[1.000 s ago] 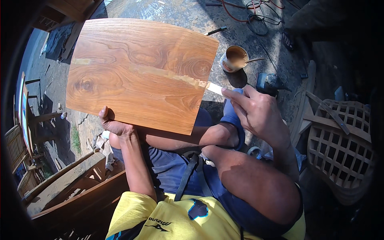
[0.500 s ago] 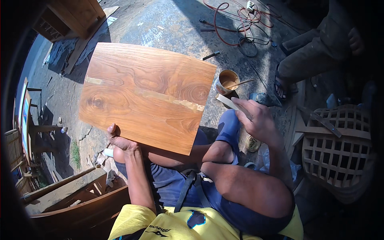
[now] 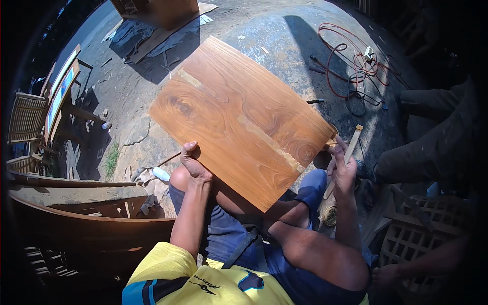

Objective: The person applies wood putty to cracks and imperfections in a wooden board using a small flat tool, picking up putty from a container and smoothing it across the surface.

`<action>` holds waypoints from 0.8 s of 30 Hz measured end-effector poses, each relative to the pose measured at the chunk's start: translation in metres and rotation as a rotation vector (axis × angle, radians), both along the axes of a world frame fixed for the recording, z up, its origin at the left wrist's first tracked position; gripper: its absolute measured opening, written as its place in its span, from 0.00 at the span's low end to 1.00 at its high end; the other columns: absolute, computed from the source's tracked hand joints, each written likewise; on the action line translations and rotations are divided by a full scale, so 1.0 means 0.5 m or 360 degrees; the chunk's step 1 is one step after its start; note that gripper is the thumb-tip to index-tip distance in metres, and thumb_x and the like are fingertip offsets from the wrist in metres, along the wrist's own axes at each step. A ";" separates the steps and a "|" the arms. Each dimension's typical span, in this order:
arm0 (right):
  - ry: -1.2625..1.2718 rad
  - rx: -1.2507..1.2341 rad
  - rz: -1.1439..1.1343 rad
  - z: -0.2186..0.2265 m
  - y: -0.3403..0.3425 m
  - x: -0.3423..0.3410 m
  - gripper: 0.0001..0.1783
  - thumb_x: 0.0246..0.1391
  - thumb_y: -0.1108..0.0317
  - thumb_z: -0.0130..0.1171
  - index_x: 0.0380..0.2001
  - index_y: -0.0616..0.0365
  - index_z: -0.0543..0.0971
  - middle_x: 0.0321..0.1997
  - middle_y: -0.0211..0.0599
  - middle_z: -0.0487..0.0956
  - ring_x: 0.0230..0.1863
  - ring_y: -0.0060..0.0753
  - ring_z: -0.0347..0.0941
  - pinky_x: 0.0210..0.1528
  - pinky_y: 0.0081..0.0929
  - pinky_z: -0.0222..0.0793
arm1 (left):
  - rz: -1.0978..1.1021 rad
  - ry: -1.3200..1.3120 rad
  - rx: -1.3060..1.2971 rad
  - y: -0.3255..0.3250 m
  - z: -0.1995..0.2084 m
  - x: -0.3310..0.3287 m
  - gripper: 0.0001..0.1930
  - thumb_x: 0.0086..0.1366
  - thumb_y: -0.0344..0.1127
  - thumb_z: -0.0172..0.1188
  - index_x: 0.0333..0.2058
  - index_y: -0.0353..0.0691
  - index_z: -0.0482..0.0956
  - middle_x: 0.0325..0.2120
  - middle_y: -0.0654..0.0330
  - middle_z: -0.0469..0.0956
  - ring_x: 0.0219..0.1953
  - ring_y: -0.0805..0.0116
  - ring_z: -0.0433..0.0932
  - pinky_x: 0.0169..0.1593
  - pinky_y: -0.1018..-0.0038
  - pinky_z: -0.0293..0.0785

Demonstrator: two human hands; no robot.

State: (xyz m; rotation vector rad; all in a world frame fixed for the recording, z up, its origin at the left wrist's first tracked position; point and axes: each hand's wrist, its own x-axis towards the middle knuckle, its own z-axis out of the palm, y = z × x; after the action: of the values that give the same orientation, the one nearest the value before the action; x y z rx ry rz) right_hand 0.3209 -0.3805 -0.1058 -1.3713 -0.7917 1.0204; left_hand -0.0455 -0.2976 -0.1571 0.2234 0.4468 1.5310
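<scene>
Plainly, the left hand (image 3: pixel 197 166) pinches the board (image 3: pixel 236 114) at its near left edge, thumb on top, fingers hidden beneath. The right hand (image 3: pixel 343 170) is curled around 1 flat stick (image 3: pixel 351 146), fingertips at the board's right corner. The board, above the legs (image 3: pixel 325 249), blocks the ground behind; a cable tangle (image 3: pixel 370 65) lies far right. Now the right hand is at that corner; 0.5 s ago it was apart.
</scene>
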 end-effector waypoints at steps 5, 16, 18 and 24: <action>0.0060 -0.0083 0.0002 -0.018 0.001 -0.014 0.28 0.69 0.56 0.61 0.64 0.63 0.72 0.38 0.30 0.78 0.18 0.11 0.65 0.20 0.12 0.59 | -0.0202 -0.0005 -0.0006 -0.014 0.044 0.009 0.38 0.53 0.37 0.57 0.66 0.34 0.66 0.60 0.46 0.75 0.62 0.45 0.74 0.68 0.49 0.69; -0.1889 0.0550 0.0279 0.077 0.030 -0.058 0.26 0.69 0.64 0.58 0.67 0.56 0.72 0.43 0.45 0.79 0.35 0.41 0.79 0.35 0.35 0.75 | -0.0286 0.0049 0.0015 -0.019 0.068 0.026 0.40 0.52 0.37 0.56 0.67 0.33 0.64 0.60 0.45 0.74 0.62 0.44 0.75 0.69 0.48 0.68; -0.1863 0.0572 0.0439 0.110 0.054 -0.107 0.26 0.67 0.66 0.60 0.67 0.52 0.73 0.41 0.43 0.77 0.34 0.40 0.79 0.35 0.35 0.75 | -0.0315 0.0064 0.0007 -0.025 0.067 0.028 0.40 0.52 0.37 0.56 0.66 0.32 0.64 0.60 0.45 0.75 0.62 0.45 0.75 0.68 0.49 0.69; -0.1821 0.0817 0.0752 0.158 0.156 -0.207 0.25 0.63 0.71 0.62 0.63 0.49 0.78 0.33 0.40 0.71 0.29 0.40 0.75 0.32 0.38 0.73 | -0.0457 0.0136 0.0006 -0.046 0.050 0.031 0.39 0.52 0.35 0.57 0.65 0.28 0.66 0.59 0.44 0.76 0.60 0.45 0.77 0.67 0.52 0.71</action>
State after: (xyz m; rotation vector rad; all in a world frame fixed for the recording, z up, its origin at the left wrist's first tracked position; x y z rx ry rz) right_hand 0.2173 -0.3025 -0.0268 -1.2565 -2.1275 0.2073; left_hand -0.0301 -0.3207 -0.1322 0.3421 0.4583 1.2446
